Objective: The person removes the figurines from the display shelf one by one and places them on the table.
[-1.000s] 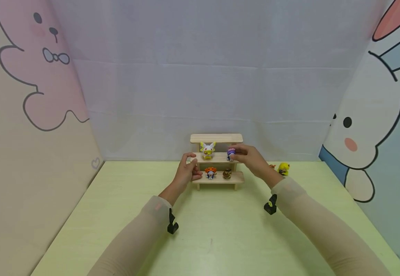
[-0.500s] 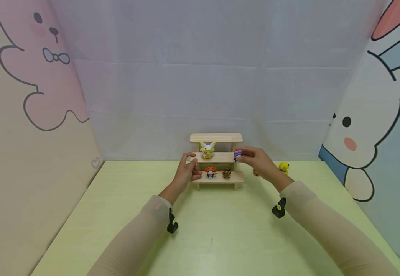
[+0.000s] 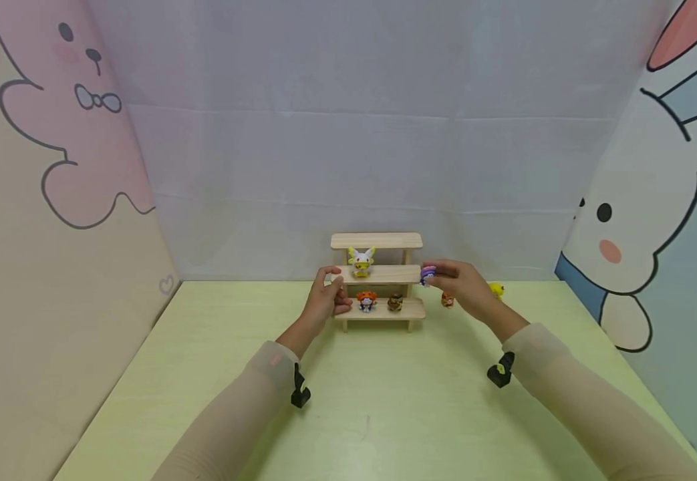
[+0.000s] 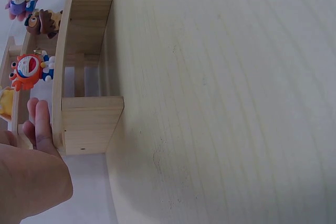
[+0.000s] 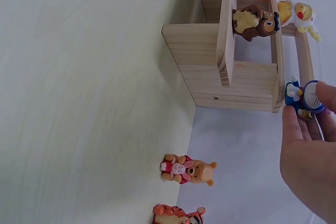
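Right of centre, my right grip [image 3: 464, 286] pinches the upright purple-hatted figurine [image 3: 427, 275] just beside the middle shelf's [image 3: 391, 274] right end.

The table [image 3: 384, 394] carries a tiered shelf [image 3: 378, 240] and toys [image 5: 198, 171]; the shelf bears three figurines [image 3: 367, 302].

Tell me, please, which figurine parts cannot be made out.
Head view: yellow figurine, partly hidden by the right hand.
Right wrist view: purple figurine, partly behind the right hand.
Right wrist view: tiger figurine, cut by bottom edge.
Left wrist view: yellow-and-white figurine, cut by left edge.
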A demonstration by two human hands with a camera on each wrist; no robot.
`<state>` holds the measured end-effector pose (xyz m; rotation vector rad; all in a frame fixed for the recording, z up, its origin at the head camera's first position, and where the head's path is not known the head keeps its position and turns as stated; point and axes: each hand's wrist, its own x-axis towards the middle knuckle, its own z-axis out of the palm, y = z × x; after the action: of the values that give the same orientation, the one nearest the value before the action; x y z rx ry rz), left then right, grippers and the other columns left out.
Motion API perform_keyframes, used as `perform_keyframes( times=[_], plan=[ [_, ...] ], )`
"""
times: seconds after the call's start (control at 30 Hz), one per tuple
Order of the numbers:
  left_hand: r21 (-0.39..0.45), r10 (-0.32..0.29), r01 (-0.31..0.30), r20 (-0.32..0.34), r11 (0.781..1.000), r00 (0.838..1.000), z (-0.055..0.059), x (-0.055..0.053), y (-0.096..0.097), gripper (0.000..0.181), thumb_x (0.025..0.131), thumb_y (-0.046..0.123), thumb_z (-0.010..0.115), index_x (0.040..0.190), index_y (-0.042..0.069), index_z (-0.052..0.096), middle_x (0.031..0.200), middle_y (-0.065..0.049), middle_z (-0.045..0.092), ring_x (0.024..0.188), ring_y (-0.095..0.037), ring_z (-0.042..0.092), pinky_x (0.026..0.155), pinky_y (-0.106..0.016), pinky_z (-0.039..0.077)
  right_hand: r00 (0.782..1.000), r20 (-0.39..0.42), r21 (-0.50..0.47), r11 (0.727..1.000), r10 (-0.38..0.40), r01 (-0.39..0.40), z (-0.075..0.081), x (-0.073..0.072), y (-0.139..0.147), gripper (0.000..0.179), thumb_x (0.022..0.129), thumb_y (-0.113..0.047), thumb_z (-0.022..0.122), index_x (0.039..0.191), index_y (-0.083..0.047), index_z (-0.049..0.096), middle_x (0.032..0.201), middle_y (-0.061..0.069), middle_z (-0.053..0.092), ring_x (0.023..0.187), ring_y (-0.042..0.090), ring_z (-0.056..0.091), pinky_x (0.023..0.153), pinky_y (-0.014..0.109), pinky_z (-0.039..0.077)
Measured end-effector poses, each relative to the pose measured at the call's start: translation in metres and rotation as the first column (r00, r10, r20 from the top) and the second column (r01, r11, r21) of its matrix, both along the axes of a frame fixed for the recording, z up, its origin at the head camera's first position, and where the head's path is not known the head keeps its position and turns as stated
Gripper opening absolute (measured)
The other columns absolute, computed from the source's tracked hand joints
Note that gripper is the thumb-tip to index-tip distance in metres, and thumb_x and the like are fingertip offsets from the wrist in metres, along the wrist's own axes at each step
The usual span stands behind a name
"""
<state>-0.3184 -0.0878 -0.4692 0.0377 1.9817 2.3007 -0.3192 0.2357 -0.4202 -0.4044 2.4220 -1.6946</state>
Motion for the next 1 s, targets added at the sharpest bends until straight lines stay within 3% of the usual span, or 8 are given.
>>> perform_keyframes(
  times=[0.13, 0.4, 0.6, 0.77, 1.0],
  plan=[
    [-0.016, 0.000, 0.000, -0.002, 1.000, 1.000, 0.001, -0.001, 0.000, 0.031, 0.112, 0.024, 0.047, 0.141, 0.013, 0.041, 0.081, -0.007, 0.053, 0.065, -0.015, 0.066, 0.062, -0.027, 0.061, 1.000, 0.007, -0.020, 1.000, 0.004, -0.003, -0.002, 0.001, 0.007, 0.051, 0.103, -0.025, 0.067, 0.147, -0.002, 0.053, 0.140, 0.019, 0.060, 0.124, 0.028, 0.061, 0.111, 0.055, 0.046],
    [-0.025, -0.002, 0.002, 0.001, 1.000, 1.000, 0.001, -0.001, -0.001, 0.031, 0.112, 0.026, 0.047, 0.141, 0.014, 0.041, 0.083, -0.007, 0.053, 0.066, -0.016, 0.066, 0.063, -0.028, 0.061, 1.000, 0.014, 0.015, 1.000, -0.011, 0.011, -0.012, 0.004, 0.019, 0.050, 0.103, -0.025, 0.066, 0.146, -0.003, 0.054, 0.140, 0.019, 0.060, 0.120, 0.025, 0.062, 0.100, 0.037, 0.055],
    [-0.029, 0.001, -0.001, 0.003, 1.000, 1.000, 0.000, -0.001, -0.001, 0.031, 0.112, 0.025, 0.047, 0.140, 0.014, 0.042, 0.083, -0.008, 0.053, 0.066, -0.016, 0.066, 0.063, -0.028, 0.062, 1.000, 0.030, 0.001, 1.000, 0.000, 0.000, -0.023, 0.006, 0.026, 0.045, 0.104, -0.018, 0.064, 0.146, -0.002, 0.054, 0.139, 0.023, 0.059, 0.118, 0.030, 0.064, 0.105, 0.048, 0.052],
    [-0.036, 0.003, -0.003, 0.001, 0.999, 1.000, 0.001, 0.000, 0.000, 0.030, 0.112, 0.025, 0.047, 0.139, 0.014, 0.042, 0.083, -0.007, 0.053, 0.066, -0.016, 0.066, 0.064, -0.029, 0.062, 0.999, 0.031, 0.011, 1.000, -0.010, 0.010, -0.031, 0.007, 0.032, 0.045, 0.103, -0.015, 0.065, 0.145, 0.000, 0.055, 0.137, 0.022, 0.061, 0.113, 0.025, 0.067, 0.108, 0.053, 0.049],
    [-0.039, 0.004, -0.004, 0.002, 0.999, 1.000, 0.001, -0.001, 0.000, 0.030, 0.112, 0.025, 0.047, 0.139, 0.014, 0.042, 0.082, -0.007, 0.053, 0.066, -0.016, 0.066, 0.064, -0.029, 0.062, 0.999, 0.048, 0.060, 0.998, -0.011, 0.009, -0.044, 0.010, 0.039, 0.045, 0.104, -0.019, 0.065, 0.143, 0.000, 0.054, 0.141, 0.021, 0.059, 0.121, 0.024, 0.064, 0.110, 0.052, 0.048]
  ],
)
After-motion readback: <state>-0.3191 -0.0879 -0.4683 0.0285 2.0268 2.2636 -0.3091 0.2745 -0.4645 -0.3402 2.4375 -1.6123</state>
